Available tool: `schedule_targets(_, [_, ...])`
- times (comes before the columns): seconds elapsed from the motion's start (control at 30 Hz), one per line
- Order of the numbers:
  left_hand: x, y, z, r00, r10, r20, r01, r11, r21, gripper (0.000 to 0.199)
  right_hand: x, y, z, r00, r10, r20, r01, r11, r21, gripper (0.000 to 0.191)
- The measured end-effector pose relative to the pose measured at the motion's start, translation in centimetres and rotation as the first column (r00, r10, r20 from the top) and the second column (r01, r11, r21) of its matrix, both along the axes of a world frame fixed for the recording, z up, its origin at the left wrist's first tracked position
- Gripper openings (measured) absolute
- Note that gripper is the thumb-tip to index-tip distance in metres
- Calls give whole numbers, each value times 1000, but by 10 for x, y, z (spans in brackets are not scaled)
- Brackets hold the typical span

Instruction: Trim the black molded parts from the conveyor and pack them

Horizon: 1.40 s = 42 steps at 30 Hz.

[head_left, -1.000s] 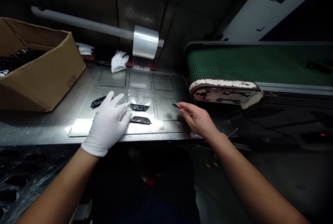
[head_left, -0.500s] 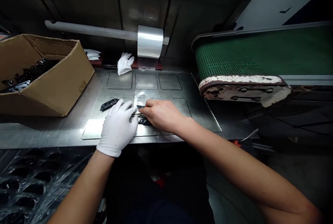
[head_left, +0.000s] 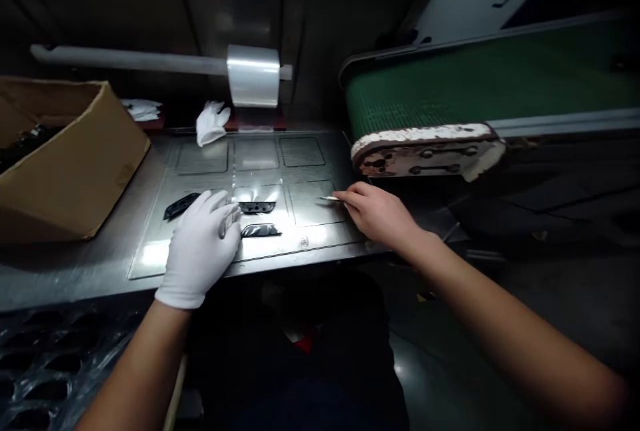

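Observation:
My left hand [head_left: 203, 244], in a white glove, rests on the metal plate [head_left: 320, 244] with its fingers close together near the left end of a black part [head_left: 257, 207]; what its fingertips hold, if anything, is hidden. A second black part [head_left: 261, 230], glossy, lies just below the first. Another black part [head_left: 180, 205] sits to the left of the glove. Over the plate's right side, my bare right hand [head_left: 375, 211] pinches a thin pale tool [head_left: 331, 198], its tip pointing left.
An open cardboard box [head_left: 75, 177] with dark parts stands at left. Behind the plate are a white glove [head_left: 212, 124] and a film roll [head_left: 253, 76] on a bar. A green conveyor [head_left: 475, 87] juts in at right. A tray [head_left: 55, 364] lies lower left.
My right hand has moved right, away from my left hand, with the thin tool in it. Two black parts beside the glove are now uncovered. The whole view has shifted.

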<state>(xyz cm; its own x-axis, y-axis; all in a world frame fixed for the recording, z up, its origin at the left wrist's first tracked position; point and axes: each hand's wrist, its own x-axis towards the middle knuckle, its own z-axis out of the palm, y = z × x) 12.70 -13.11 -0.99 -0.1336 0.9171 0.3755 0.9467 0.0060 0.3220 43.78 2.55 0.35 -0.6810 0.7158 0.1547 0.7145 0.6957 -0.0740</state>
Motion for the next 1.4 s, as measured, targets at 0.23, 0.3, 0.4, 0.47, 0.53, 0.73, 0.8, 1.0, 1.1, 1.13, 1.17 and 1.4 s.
schedule_targets(0.23, [11, -2, 10, 953, -255, -166, 258, 966, -4, 20, -37, 0, -32, 968, -25, -249, 17, 999, -33, 46])
schedule_targets(0.3, [15, 1, 12, 924, -304, -233, 296, 953, -69, 26, -35, -1, -36, 952, -11, -307, 0, 999, -37, 44])
schedule_targets(0.4, [15, 9, 11, 906, -307, -290, 292, 952, -94, 34, -30, -2, -39, 929, 14, -369, -26, 999, -28, 42])
schedule_targets(0.47, [12, 13, 8, 907, -294, -300, 287, 955, -70, 38, -29, -1, -42, 916, 25, -400, -35, 999, -16, 39])
schedule_targets(0.53, [9, 13, 6, 916, -286, -281, 289, 957, -32, 37, -29, 1, -45, 905, 32, -424, -37, 999, -4, 37])
schedule_targets(0.73, [27, -23, 6, 952, -298, -68, 305, 939, 161, 24, -30, 2, -49, 890, 40, -454, -27, 999, 35, 31])
schedule_targets(0.8, [41, -43, 3, 955, -297, 0, 290, 932, 215, 20, -30, 2, -48, 887, 42, -461, -15, 998, 61, 30])
schedule_targets(1.0, [84, -92, -17, 906, -392, 160, 349, 905, 244, 17, -27, -46, -40, 745, 170, -645, -88, 984, 157, 31])
schedule_targets(1.1, [92, -103, -23, 914, -366, 175, 306, 905, 297, 19, -26, -108, -41, 553, 101, -827, -384, 912, -145, 23])
schedule_targets(1.13, [93, -106, -25, 920, -349, 178, 282, 906, 315, 21, -26, -130, -43, 578, -42, -815, -472, 798, -375, 21])
schedule_targets(1.17, [95, -108, -26, 926, -334, 178, 263, 907, 330, 24, -27, -150, -45, 623, -180, -761, -549, 592, -590, 23])
schedule_targets(1.4, [110, -96, -32, 891, -409, 196, 302, 857, 418, 26, -31, -215, -75, 578, -650, -493, -599, 71, -797, 31])
